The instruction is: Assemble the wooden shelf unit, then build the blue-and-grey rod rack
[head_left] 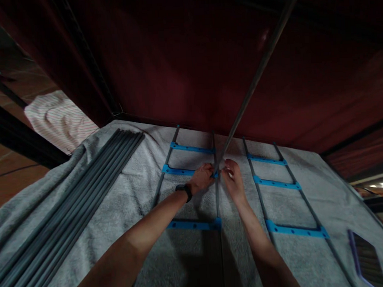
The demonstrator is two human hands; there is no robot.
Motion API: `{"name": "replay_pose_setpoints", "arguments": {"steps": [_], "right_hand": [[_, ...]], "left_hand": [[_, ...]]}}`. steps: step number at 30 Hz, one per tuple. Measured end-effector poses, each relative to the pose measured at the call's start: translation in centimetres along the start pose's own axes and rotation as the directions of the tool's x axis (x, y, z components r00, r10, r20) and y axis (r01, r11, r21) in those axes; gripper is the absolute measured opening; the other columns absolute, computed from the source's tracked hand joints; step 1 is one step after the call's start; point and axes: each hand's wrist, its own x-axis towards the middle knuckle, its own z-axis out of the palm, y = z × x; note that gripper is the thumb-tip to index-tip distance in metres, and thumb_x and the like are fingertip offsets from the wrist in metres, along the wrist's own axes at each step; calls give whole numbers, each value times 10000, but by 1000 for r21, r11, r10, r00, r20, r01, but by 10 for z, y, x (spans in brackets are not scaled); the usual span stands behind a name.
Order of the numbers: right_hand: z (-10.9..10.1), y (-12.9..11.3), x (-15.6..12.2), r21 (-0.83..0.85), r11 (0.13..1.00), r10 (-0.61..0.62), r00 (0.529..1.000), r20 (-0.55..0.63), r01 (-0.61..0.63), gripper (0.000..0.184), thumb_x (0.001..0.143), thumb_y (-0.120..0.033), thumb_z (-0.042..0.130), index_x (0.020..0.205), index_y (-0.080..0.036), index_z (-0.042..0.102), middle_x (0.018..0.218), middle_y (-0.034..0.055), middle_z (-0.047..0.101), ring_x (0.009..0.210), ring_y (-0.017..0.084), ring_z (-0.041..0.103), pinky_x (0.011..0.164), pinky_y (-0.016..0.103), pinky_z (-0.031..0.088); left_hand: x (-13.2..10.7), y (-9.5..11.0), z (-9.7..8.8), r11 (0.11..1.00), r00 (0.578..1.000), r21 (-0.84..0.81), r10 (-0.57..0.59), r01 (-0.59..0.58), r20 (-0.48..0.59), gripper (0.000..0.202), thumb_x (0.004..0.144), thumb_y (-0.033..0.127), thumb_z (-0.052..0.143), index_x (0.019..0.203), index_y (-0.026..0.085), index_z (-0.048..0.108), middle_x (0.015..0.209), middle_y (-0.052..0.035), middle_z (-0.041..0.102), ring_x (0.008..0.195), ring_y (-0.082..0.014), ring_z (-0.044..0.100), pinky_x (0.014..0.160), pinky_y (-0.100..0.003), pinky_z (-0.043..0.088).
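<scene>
Two ladder-like frames of grey tubes joined by blue crosspieces lie on a grey cloth. At the left frame, my left hand [204,176], with a dark watch [184,190] on its wrist, has its fingers closed on the right end of the middle blue crosspiece [176,171]. Just across the tube, my right hand [234,177] has fingers bent close to that joint; whatever they pinch is too small to make out. A long slanted pole [255,77] meets the same spot and rises to the upper right. To the right lies the second frame's crosspiece [276,183].
Several loose grey tubes [84,197] lie side by side at the left on the grey cloth [135,233]. A phone [367,258] rests at the lower right. Dark red sheeting [174,66] hangs behind. A striped cloth [62,119] is beyond the left edge.
</scene>
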Motion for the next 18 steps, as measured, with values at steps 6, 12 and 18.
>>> {"name": "replay_pose_setpoints", "arguments": {"steps": [6,12,18], "right_hand": [[21,-41,40,299,953,-70,995,68,46,336,773,-471,631,1002,-226,611,983,35,660,931,172,621,840,308,491],[49,-30,45,372,914,169,986,12,-161,499,767,-578,625,567,-247,311,499,-90,260,468,71,238,452,245,230],[51,-20,45,373,921,114,993,16,-111,478,780,-548,610,550,-245,320,494,-79,283,478,78,251,462,257,236]], "left_hand": [[0,-3,-2,1000,1000,16,-8,8,0,218,857,287,680,1057,199,688,1194,-93,626,1185,-274,535,1056,-449,419],[0,-10,5,995,1000,-101,-14,12,-20,246,841,259,718,1061,157,677,1142,-94,663,1132,-235,593,1046,-369,453],[0,-9,7,992,1000,-122,-26,23,-17,238,844,253,718,1063,169,678,1154,-85,669,1127,-227,600,1034,-375,462]]}}
